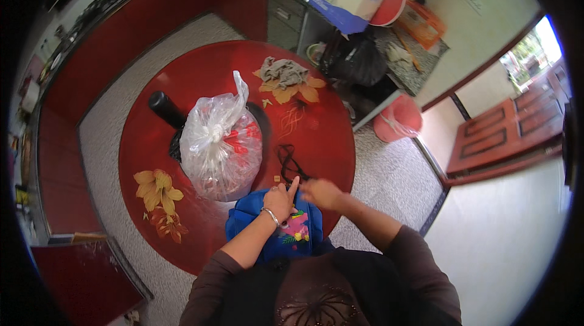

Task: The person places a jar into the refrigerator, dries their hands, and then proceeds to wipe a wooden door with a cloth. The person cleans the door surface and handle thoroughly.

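A blue fabric bag [248, 205] with a colourful print lies at the near edge of the round red table [200, 239], close to my body. My left hand [279, 201], with a silver bracelet at the wrist, grips the bag near its upper edge, index finger stretched out. At the bag's upper right corner is my right hand [321, 193], blurred, with its fingers bent. Whether it holds anything is not clear. A looped black cord [286, 162] lies on the table just beyond both hands and runs towards the right one.
A knotted clear plastic bag [219, 143] stands mid-table beside a black bottle-shaped object [166, 109]. A crumpled grey cloth [284, 73] lies at the far side. Right of the table are a pink bin [398, 118] and a black plastic bag [360, 61]. Red cabinets [118, 38] line the left.
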A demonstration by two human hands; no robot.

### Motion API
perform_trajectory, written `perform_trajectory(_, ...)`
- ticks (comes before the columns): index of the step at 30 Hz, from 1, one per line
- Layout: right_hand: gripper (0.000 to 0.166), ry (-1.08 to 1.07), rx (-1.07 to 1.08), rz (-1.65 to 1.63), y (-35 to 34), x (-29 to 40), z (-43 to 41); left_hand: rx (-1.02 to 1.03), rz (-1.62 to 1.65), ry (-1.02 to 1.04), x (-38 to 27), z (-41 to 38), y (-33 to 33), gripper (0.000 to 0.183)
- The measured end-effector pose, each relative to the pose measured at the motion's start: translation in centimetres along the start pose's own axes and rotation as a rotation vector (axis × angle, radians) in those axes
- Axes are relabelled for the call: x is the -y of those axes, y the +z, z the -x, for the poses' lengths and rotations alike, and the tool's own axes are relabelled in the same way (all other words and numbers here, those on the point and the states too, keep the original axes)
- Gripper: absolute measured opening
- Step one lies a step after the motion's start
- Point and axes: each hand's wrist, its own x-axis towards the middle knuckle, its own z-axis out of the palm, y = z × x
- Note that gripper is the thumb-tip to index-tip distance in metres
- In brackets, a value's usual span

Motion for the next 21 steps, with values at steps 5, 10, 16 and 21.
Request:
perform_trajectory(5,0.041,-0.108,-0.467,0.003,-7.7,-5.9,-9.5,-0.04,-0.075,-0.164,-1.2,-3.3,-3.0,0.103)
perform_trajectory(10,0.061,-0.057,-0.494,0.098,-13.0,-10.4,-17.8,0.155,-0.052,-0.115,-0.7,-5.7,-2.3,0.102)
perform_trajectory(16,0.069,0.03,-0.53,0.166,-16.9,-12.9,-25.1,0.227,0.087,-0.191,-1.1,-6.6,-1.1,0.099)
perform_trajectory(21,0.074,0.061,-0.461,0.157,-17.6,-14.0,-29.4,0.25,0.126,-0.205,-1.4,-6.6,-1.1,0.098)
